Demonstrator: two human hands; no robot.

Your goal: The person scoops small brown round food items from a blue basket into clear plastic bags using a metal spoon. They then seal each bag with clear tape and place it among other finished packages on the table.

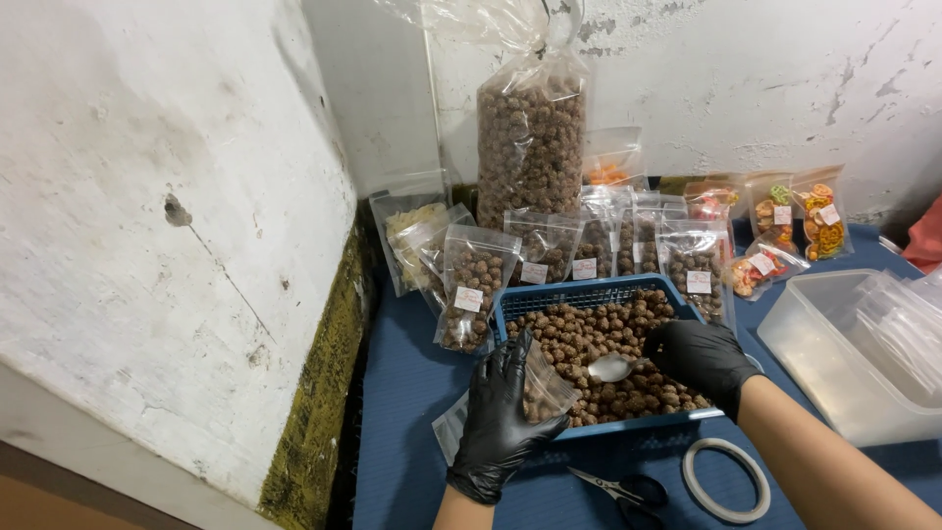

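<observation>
Nearest, on the blue mat (412,422): scissors (618,488) with black handles, and just right of them a tape roll (726,479) lying flat.

Left hand (502,417), black glove, is closed around a small clear pouch (543,388), fingers wrapped over its near side; the pouch mouth faces the basket and a few brown balls show inside it. The pouch sits at the near left corner of the basket (589,294).

Right hand (702,358), black glove, pinches the handle of a metal spoon (610,368). The spoon bowl lies low over the balls (599,339), just right of the pouch mouth. The blue basket is filled with these brown balls.

Right of the basket: a clear plastic tub (834,378) with clear bags stacked in it.

Beyond the basket: a row of filled, labelled pouches (471,285) stands upright. Further right, pouches of orange and yellow snacks (819,218) lean on the wall.

Farthest: 1 tall tied bag (531,137) of the same brown balls against the wall.
</observation>
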